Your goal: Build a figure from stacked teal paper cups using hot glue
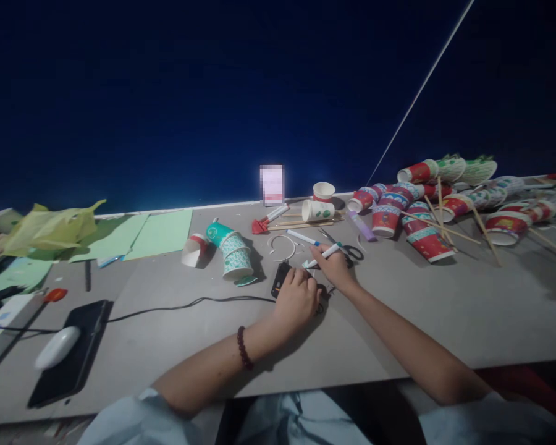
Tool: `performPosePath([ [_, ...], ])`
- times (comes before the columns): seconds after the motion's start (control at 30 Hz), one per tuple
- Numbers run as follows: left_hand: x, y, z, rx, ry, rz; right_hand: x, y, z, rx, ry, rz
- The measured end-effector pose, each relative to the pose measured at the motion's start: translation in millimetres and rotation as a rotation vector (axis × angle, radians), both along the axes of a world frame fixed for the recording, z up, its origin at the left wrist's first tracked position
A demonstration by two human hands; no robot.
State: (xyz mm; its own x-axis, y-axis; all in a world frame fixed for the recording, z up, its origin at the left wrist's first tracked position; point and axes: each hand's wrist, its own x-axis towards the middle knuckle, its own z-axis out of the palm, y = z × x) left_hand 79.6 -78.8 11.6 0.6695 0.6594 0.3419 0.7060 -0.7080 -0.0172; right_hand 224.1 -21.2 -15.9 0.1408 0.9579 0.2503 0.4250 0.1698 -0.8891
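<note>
My right hand [336, 270] grips a white marker [323, 255] with a green end, its tip pointing down to the left. Close beside it, my left hand [299, 300] is closed, fingers curled down; whatever they press or hold is hidden. A small black device [279, 279] lies partly under the left hand, its kind unclear. Scissors with black handles [353, 252] lie just beyond the right hand. A blue-and-white marker [303, 237] and a thin white ring [291, 247] rest farther off. To the left, teal patterned paper cups [237, 261] are joined in a curved stack.
Several red-and-green paper-cup chains [426, 238] with wooden sticks [486, 235] crowd the right. Loose cups [318, 211] stand at the back. At left are green paper sheets [160, 235], a yellow plastic bag [50, 228], a phone [69, 358] bearing a white case [58, 347], and a black cable [189, 304].
</note>
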Motion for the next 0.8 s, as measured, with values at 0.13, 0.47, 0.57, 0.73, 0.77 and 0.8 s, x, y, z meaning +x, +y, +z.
performPosePath([
  [0.13,-0.3,0.4,-1.1,-0.005,-0.003,0.001,2.2,0.5,-1.6,0.026,-0.089,-0.025],
  [0.47,0.3,-1.5,-1.3,-0.004,0.010,0.015,2.8,1.1,-0.8,0.008,-0.115,-0.039],
  [0.57,0.2,-1.7,-1.7,0.010,0.031,0.019,3.3,0.1,0.0,0.011,-0.068,-0.057],
  [0.73,-0.5,0.0,-0.6,-0.027,0.039,0.018,5.5,-1.9,2.2,0.005,0.085,-0.188],
  [0.77,-0.6,0.1,-0.5,-0.028,0.036,0.017,5.8,-3.4,3.9,0.022,0.105,-0.216],
  [0.8,-0.7,0.1,-0.6,-0.030,0.033,0.017,5.5,-5.9,6.9,0.041,0.121,-0.235],
])
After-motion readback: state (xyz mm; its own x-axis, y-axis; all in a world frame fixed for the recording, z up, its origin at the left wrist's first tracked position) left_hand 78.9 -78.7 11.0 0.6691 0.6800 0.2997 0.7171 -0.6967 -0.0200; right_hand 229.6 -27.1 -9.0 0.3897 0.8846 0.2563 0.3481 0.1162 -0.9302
